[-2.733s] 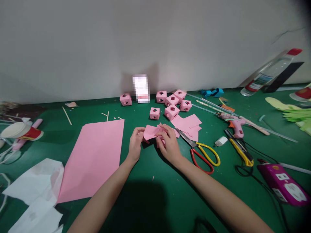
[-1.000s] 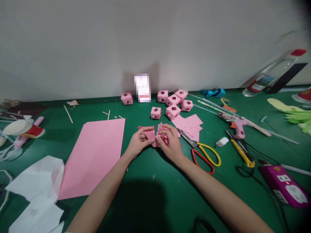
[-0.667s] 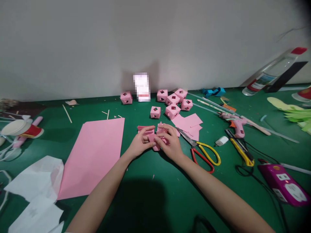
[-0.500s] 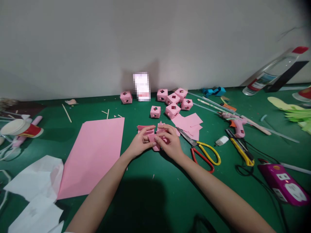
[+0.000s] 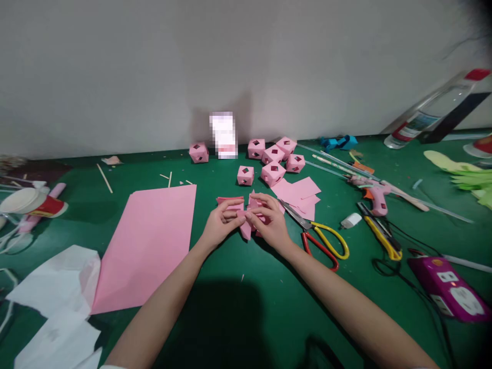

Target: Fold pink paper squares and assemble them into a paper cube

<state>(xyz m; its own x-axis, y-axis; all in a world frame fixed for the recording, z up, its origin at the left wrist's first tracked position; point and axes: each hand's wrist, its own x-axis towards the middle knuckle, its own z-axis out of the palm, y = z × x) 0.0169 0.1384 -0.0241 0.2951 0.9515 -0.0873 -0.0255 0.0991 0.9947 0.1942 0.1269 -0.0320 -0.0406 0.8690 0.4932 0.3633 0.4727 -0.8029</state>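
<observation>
Both hands meet over a small folded piece of pink paper point(image 5: 246, 230) near the middle of the table. My left hand point(image 5: 222, 223) pinches its left edge between thumb and fingers. My right hand point(image 5: 269, 218) grips it from the other side, thumb close to the left thumb. More folded pink paper point(image 5: 230, 201) lies just behind the left fingers; the right fingers partly hide other pieces. Beyond the hands stand several pink paper cubes point(image 5: 273, 173) with diamond-shaped openings. Flat pink paper pieces point(image 5: 295, 192) and scissors point(image 5: 307, 224) with red and yellow handles lie right of my right hand.
A large pink sheet stack point(image 5: 154, 241) lies left, beside torn white paper point(image 5: 57, 287) and a paper cup point(image 5: 34, 202). At right are a pink glue gun point(image 5: 378, 200), a yellow utility knife point(image 5: 382, 238), a purple power strip point(image 5: 448, 289) and a bottle point(image 5: 423, 120). A bright screen point(image 5: 224, 134) leans on the wall.
The held pink paper has turned, its lower part now showing a pointed corner. My fingers have shifted slightly, bringing the thumb tips close together. The other things stay in place.
</observation>
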